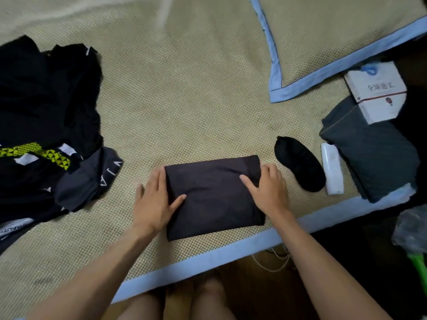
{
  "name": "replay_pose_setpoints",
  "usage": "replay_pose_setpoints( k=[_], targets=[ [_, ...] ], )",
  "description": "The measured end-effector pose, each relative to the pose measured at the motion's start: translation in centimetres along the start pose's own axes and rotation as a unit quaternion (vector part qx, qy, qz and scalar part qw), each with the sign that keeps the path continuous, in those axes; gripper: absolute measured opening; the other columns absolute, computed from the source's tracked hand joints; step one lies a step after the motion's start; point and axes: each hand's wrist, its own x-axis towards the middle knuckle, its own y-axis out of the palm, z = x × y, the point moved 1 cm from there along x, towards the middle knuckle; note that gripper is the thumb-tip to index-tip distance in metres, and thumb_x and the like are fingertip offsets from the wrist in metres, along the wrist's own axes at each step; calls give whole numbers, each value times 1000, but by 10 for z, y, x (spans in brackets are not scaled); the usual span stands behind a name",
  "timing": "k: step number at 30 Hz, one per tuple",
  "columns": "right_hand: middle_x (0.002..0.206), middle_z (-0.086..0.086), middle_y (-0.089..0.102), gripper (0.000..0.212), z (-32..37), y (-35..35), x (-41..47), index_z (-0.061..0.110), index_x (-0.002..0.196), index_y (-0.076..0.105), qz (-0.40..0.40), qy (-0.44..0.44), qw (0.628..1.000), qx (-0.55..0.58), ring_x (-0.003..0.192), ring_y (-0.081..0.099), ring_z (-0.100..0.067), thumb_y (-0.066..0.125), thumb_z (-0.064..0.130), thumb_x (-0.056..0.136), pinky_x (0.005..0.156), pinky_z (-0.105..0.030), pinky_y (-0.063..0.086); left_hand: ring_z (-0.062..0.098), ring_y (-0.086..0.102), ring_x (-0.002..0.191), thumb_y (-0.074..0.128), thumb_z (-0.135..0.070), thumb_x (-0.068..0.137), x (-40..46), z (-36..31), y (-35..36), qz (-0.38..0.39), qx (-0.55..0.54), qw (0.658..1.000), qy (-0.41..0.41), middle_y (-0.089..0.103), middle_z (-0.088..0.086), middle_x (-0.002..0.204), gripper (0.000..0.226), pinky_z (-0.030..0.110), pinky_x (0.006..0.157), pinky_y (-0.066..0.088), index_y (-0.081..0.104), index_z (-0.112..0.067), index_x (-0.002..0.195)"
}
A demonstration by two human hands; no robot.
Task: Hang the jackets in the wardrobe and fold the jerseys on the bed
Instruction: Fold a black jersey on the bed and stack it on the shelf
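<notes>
A bed covered by a woven straw-coloured mat (184, 100) with a pale blue border fills most of the view, and its near edge runs across the bottom, above a dark floor. At the far right corner lies a pillow (335, 35) in the same weave and with the same blue trim. Along the left edge sits a big heap of black garments (46, 116), loose and unfolded, with a yellow patterned band and some white lettering on them. At the right edge lies a folded dark grey cloth (374, 155), and a white box (376, 91) rests partly on its far end. Close to the near edge, about in the middle, the folded dark jersey (212, 197) lies flat as a neat rectangle. The left hand (154, 199) is spread flat against its left side, the thumb lying on top of the fabric. The right hand (268, 190) presses flat on its right side, fingers open, holding nothing. Between the jersey and the grey cloth lies a black eye mask (300, 165), and just beside this a small white bottle (332, 169) on its side.
</notes>
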Motion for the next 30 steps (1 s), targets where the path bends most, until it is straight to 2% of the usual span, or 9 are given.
replay_pose_setpoints(
  k=[2,4,6,9,12,16,19,25,30],
  targets=[
    [115,-3,63,87,9,4,-15,10,121,62,44,103,987,112,111,59,-25,55,84,74,96,-45,52,21,58,118,71,-68,75,-12,-16,-6,-11,-166,981,-104,57,-2,130,84,42,90,50,40,-18,135],
    [108,0,70,92,14,9,-28,15,116,68,72,174,962,198,103,67,-24,65,87,58,88,-45,58,20,64,97,88,-51,67,-17,-25,0,28,-359,909,-211,62,-4,105,74,38,79,52,45,-15,115],
    [100,2,75,86,15,12,-36,17,109,73,75,204,945,245,95,71,-24,70,83,53,83,-44,61,21,68,98,89,-33,73,-18,-27,4,77,-464,853,-227,69,-2,103,59,37,85,55,56,-9,114],
    [106,1,76,65,26,-4,-54,15,115,73,82,205,917,333,100,71,-22,85,57,67,90,-41,59,16,73,93,79,-15,85,-21,-22,-10,134,-569,793,-174,77,1,99,27,22,72,58,71,-11,110],
    [106,5,74,44,44,-42,-94,16,115,70,34,190,890,414,103,70,-16,87,35,79,87,-31,56,24,74,98,80,-20,84,-27,-5,-43,168,-588,785,-99,78,4,102,28,36,85,59,73,-12,110],
    [106,6,75,28,88,-109,-194,25,106,70,-74,195,847,489,104,71,-16,84,31,83,87,-30,57,28,72,103,79,-24,84,-61,6,-119,241,-582,776,14,77,8,107,33,43,95,55,72,-11,113],
    [109,6,75,36,128,-157,-290,24,113,69,-172,197,795,548,100,72,-12,85,30,82,75,-21,58,27,73,102,77,-23,85,-112,4,-191,273,-563,773,108,78,7,106,33,37,87,56,71,-8,114],
    [109,6,78,43,186,-240,-463,21,116,72,-331,197,727,568,102,73,-13,88,31,77,83,-28,58,21,73,102,78,-30,83,-225,-15,-316,339,-527,741,241,77,2,112,41,37,89,55,67,-18,121],
    [98,9,79,35,217,-288,-597,18,110,72,-448,189,678,551,92,74,-6,87,26,79,70,-15,56,23,74,99,81,-31,77,-326,-44,-373,355,-501,711,343,77,3,111,46,40,89,56,67,-20,119]
  ],
)
